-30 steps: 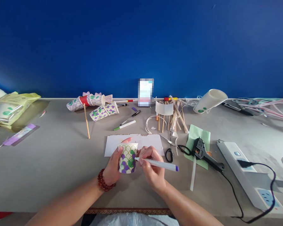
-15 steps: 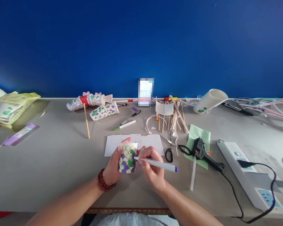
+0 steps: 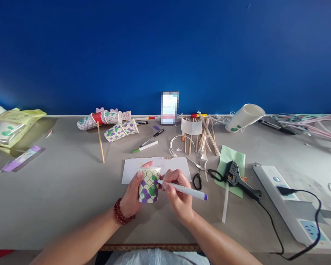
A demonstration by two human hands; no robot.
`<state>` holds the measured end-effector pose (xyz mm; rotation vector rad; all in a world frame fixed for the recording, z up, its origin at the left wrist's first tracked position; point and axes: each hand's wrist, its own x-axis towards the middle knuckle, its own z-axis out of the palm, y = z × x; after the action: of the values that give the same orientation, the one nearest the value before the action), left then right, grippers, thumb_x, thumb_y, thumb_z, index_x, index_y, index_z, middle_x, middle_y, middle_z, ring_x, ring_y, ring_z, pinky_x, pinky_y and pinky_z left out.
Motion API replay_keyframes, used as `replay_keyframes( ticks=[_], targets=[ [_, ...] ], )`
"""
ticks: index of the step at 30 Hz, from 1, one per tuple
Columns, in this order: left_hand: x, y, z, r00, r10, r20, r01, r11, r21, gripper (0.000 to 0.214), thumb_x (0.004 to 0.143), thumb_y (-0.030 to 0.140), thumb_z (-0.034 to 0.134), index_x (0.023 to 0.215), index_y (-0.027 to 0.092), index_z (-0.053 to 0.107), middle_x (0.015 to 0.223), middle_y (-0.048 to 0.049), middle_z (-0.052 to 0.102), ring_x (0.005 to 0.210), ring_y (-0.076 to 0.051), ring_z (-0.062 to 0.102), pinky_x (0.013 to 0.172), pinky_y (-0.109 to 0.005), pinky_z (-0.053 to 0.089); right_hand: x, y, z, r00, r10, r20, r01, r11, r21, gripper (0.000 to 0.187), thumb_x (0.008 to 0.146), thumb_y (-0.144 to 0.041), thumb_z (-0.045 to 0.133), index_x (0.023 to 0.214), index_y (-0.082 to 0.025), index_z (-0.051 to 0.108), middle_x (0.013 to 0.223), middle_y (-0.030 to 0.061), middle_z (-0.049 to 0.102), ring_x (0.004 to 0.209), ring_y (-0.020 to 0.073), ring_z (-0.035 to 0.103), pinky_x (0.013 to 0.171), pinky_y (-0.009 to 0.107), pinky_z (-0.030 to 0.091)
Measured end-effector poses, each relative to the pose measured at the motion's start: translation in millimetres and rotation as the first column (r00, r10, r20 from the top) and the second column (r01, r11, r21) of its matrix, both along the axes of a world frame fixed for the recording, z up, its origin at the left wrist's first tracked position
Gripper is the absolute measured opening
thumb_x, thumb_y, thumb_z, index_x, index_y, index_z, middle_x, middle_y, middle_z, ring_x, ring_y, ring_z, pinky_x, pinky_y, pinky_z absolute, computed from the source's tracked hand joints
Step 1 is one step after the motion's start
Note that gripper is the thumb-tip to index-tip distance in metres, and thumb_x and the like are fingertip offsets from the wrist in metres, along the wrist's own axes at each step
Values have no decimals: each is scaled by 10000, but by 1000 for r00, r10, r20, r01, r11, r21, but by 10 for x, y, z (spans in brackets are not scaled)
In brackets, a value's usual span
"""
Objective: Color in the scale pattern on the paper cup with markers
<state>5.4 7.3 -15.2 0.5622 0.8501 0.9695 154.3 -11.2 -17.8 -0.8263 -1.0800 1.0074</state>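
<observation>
A paper cup [image 3: 149, 186] with a drawn scale pattern, partly coloured purple and green, is held upright by my left hand [image 3: 132, 191]. My left fingers wrap round its side and back, and a red bead bracelet circles that wrist. In my right hand [image 3: 178, 195] is a white marker [image 3: 187, 190] with a purple end, gripped like a pen. Its tip is at the right side of the cup, by a purple scale. Whether the tip touches the cup I cannot tell. Behind the cup lies a sheet of white paper [image 3: 176, 169].
Black-handled scissors [image 3: 198, 181], a black glue gun [image 3: 237, 176] on green paper and a power strip [image 3: 278, 198] lie to the right. Farther back are wooden sticks [image 3: 206, 136], a green marker [image 3: 145, 147], decorated joined cups [image 3: 121, 130] and a phone [image 3: 169, 106]. A yellow package [image 3: 16, 125] is far left.
Both hands, the cup and the marker stay almost in place. The marker's tip has shifted very slightly; the whole view has moved a little.
</observation>
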Motion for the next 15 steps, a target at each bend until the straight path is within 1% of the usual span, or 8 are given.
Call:
replay_keyframes(
  ticks=[3, 7, 10, 15],
  targets=[
    [3, 2, -10, 1000, -1, 24, 1, 1000, -8, 792, 905, 644, 655, 1523, 170, 515, 1079, -123, 806, 1002, -293, 749, 902, -408, 554, -7, 4, -1, 1000, 3, -14, -3, 1000, 7, 174, 973, -261, 620, 809, -235, 567, 674, -29, 533, 649, 160, 486, 731, 341, 465],
    [2, 6, -10, 1000, 8, 16, -8, 1000, -6, 786, 894, 644, 673, 1501, 162, 544, 1081, -124, 804, 1004, -291, 748, 910, -398, 552, -16, 8, 8, 1000, 14, -7, -14, 1000, -1, 147, 972, -251, 619, 832, -232, 577, 679, -22, 560, 648, 160, 491, 720, 338, 461],
    [3, 5, 12, 1000, 10, -1, -10, 1000, -1, 804, 894, 643, 672, 1513, 150, 529, 1076, -131, 803, 1021, -306, 744, 923, -415, 550, -6, 9, -1, 1000, -5, 10, 5, 1000, -8, 157, 971, -258, 620, 823, -233, 578, 680, -24, 549, 652, 162, 495, 734, 345, 470],
    [6, 7, 38, 1000, -8, -11, 8, 1000, -11, 835, 897, 658, 651, 1545, 155, 491, 1053, -130, 805, 1072, -326, 735, 930, -429, 549, 10, 11, -21, 1000, 2, 2, -2, 1000, 4, 205, 983, -309, 603, 797, -235, 561, 680, -29, 511, 634, 159, 470, 691, 333, 451]
  ],
)
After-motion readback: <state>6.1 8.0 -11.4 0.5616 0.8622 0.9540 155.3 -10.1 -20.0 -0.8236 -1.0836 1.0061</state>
